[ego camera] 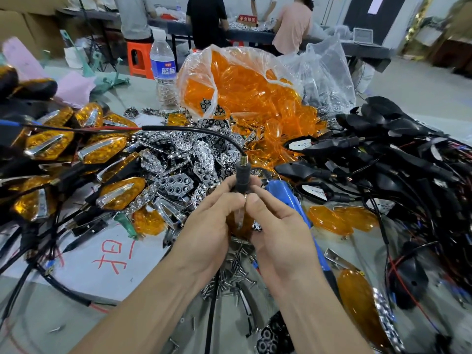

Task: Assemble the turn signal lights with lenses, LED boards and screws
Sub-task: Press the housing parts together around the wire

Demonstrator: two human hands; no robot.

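Note:
My left hand (207, 226) and my right hand (278, 226) together grip one turn signal light (241, 180), held upright at the middle of the view. Its black stem with a threaded metal tip points up, and a black cable arcs from it to the left. The amber lens (238, 226) of this light shows between my palms, mostly hidden. Loose screws (232, 274) lie on the table just below my hands. Chrome reflector pieces (178, 159) are heaped behind my hands. A clear bag of amber lenses (245, 85) stands at the back.
Finished amber lights (102, 149) are piled at the left, black housings with wires (383, 154) at the right. A blue electric screwdriver (288, 198) lies under my right hand. A water bottle (163, 70) stands behind the parts. Several people work at a far table.

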